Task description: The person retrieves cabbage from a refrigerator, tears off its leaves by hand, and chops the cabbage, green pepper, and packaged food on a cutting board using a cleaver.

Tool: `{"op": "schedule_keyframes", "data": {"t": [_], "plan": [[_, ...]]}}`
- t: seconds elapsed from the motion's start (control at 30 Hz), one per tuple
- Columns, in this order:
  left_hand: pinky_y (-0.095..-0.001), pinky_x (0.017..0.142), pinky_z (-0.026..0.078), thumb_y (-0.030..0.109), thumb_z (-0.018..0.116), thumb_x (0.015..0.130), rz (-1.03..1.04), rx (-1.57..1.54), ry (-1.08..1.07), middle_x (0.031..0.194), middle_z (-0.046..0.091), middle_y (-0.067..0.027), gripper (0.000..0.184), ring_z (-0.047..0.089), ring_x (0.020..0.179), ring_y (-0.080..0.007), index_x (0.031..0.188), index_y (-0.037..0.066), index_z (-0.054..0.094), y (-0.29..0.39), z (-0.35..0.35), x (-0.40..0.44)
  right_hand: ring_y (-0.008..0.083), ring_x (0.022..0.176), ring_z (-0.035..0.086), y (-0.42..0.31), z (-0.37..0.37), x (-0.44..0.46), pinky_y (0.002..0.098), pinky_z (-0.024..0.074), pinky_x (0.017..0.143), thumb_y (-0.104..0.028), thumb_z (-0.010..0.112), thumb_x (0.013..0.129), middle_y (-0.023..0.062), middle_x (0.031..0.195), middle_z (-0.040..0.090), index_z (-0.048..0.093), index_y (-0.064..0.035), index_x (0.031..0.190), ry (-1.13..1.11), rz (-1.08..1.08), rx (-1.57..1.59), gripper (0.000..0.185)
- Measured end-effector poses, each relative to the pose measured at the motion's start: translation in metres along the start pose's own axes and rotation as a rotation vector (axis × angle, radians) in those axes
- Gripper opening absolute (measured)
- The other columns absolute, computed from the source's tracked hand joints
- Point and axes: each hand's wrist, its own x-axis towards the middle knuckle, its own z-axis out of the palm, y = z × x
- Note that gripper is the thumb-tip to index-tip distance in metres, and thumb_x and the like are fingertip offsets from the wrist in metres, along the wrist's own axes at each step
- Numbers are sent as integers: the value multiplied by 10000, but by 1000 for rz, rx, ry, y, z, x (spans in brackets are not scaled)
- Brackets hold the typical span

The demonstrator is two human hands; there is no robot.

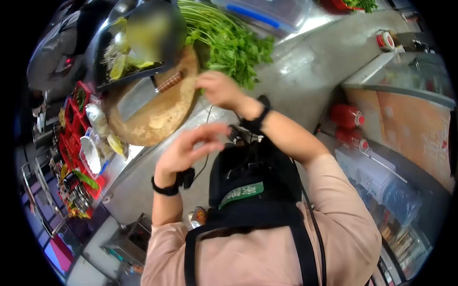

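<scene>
My left hand hovers in the air short of the round wooden chopping board, fingers apart and nothing in it. Beside the board's right edge is my right hand, its fingers loosely bent, with nothing visible in them; whether it touches the board I cannot tell. A cleaver lies flat on the board, its brown ridged handle towards my right hand. Just beyond that hand spreads a big bunch of leafy green herbs. A black tray of pale sprouts and yellow-green leaves overlaps the board's far side, partly blurred.
Red baskets and a white bag stand to the left of the board. A clear plastic box with a blue clip is at the back. On the right are a glass-topped counter and red jugs. A thin cable hangs near my hands.
</scene>
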Motion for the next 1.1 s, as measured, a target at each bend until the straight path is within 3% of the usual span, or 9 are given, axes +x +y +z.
{"op": "schedule_keyframes", "data": {"t": [0.07,0.17,0.27,0.4,0.5,0.6,0.7,0.93,1.1], "plan": [[-281,853,490,64,582,971,-203,-212,26,1218,604,-89,359,610,973,-140,1321,6,529,-89,2,-38,335,880,646,12,-57,-59,424,525,787,-23,554,794,126,921,671,684,-37,932,-63,344,102,190],[-285,797,513,125,623,949,-443,50,128,1131,653,-70,310,628,908,-142,1237,16,581,-193,10,-54,339,942,665,94,-101,-153,451,527,814,-8,533,809,142,1078,689,691,-46,1010,-360,619,-296,258],[-300,773,516,174,633,941,-550,62,184,1113,662,-75,327,637,892,-150,1227,22,585,-267,28,-30,342,1031,650,181,-67,-205,444,521,874,-9,530,807,170,1160,662,661,-45,1110,-501,541,-491,333],[-306,760,511,190,637,931,-561,161,310,1106,661,-92,361,645,899,-171,1238,14,562,-320,37,59,334,1126,609,180,23,-165,415,493,968,-43,511,854,196,1201,634,626,-41,1178,-671,373,-301,343],[-314,781,508,187,629,926,-508,412,381,1146,647,-120,381,649,912,-198,1255,12,545,-310,35,118,315,1150,591,194,82,-160,391,490,962,-69,527,878,173,1198,637,631,-57,1171,-304,168,-397,311],[-332,811,510,189,621,922,-359,461,514,1214,640,-168,404,668,943,-235,1274,10,535,-298,38,145,283,1148,587,208,83,-149,361,481,945,-127,531,910,119,1205,642,633,-78,1171,86,652,345,285],[-310,793,501,172,611,919,-252,408,630,1215,625,-127,420,644,923,-189,1290,3,513,-308,33,178,260,1053,608,228,93,-153,370,495,844,-198,538,925,55,1141,653,642,-116,1159,96,315,-378,269],[-277,753,497,158,602,894,-431,207,749,1142,619,-72,477,614,935,-137,1319,-8,461,-333,37,210,269,881,574,229,91,-163,481,450,696,-110,539,834,67,876,606,683,-138,1048,-618,343,-1038,259],[-309,693,524,130,651,856,-457,312,600,1054,664,-107,373,643,870,-186,1199,9,570,-405,31,197,319,940,583,192,66,-306,505,470,669,-217,636,776,101,1008,623,736,-114,1019,-892,297,-1010,282]]}}
